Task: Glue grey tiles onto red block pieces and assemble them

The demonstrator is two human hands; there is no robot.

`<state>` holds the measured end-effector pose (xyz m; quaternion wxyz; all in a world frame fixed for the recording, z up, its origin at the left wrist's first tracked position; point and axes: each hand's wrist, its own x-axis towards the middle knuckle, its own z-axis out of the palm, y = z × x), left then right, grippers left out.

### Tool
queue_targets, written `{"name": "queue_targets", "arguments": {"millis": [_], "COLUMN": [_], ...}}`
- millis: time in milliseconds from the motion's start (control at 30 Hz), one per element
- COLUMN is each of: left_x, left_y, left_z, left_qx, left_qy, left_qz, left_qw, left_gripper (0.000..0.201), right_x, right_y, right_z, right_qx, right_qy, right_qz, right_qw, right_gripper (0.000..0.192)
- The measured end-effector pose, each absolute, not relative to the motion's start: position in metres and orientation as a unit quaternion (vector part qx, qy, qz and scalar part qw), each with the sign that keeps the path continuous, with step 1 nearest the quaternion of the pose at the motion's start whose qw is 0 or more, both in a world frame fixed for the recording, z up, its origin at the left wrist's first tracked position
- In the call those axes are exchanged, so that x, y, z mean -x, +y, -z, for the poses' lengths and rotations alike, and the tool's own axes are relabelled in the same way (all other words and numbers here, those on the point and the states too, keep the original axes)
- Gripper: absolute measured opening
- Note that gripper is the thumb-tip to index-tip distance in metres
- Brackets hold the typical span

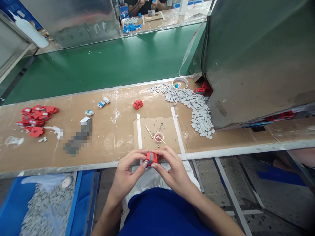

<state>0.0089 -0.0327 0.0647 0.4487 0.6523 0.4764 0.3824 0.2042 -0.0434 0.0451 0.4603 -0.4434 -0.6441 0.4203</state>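
Observation:
Both my left hand [131, 167] and my right hand [171, 165] pinch a small red plastic part with a grey piece on it [151, 157], held at the table's front edge close to my body. Just beyond it on a taped cardboard sheet [169, 126] stands a small cup of reddish liquid [158, 137] with a thin stick leaning in it. A cotton swab [149, 131] lies left of the cup. Farther back, a single red part [138, 104] rests on the table. To the right spreads a heap of small flat grey pieces [194, 101].
A pile of red parts [36, 116] lies at the left. A roll of tape [179, 83] sits by the grey heap. A metal panel [261, 65] rises at the right. Behind runs a green belt [110, 65]; another person's hands [155, 4] show beyond. A blue bin [73, 203] stands below left.

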Motion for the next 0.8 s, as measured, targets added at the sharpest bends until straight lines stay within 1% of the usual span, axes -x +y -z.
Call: {"name": "queue_targets", "arguments": {"millis": [100, 233, 400, 567, 667, 800], "left_x": [-0.008, -0.009, -0.008, -0.012, -0.015, -0.010], "left_y": [-0.028, -0.024, -0.026, -0.033, -0.030, -0.022], "left_z": [-0.071, -0.075, -0.072, -0.069, -0.071, -0.075], "left_qx": [-0.680, -0.687, -0.711, -0.746, -0.748, -0.737], "left_qy": [0.483, 0.481, 0.475, 0.456, 0.454, 0.456], "left_qz": [-0.346, -0.345, -0.327, -0.328, -0.319, -0.277], "left_qw": [0.429, 0.421, 0.402, 0.358, 0.365, 0.415], "left_gripper": [0.011, 0.012, 0.013, 0.015, 0.015, 0.014], "right_x": [-0.204, -0.203, -0.206, -0.215, -0.215, -0.207], "right_y": [-0.041, -0.038, -0.041, -0.045, -0.046, -0.052], "right_z": [-0.045, -0.044, -0.043, -0.042, -0.038, -0.029], "right_qx": [0.441, 0.433, 0.428, 0.408, 0.412, 0.434], "right_qy": [-0.648, -0.655, -0.691, -0.723, -0.714, -0.665], "right_qz": [-0.414, -0.407, -0.385, -0.364, -0.366, -0.408], "right_qw": [0.464, 0.467, 0.436, 0.422, 0.432, 0.451], "right_gripper": [0.021, 0.022, 0.021, 0.026, 0.027, 0.025]}}
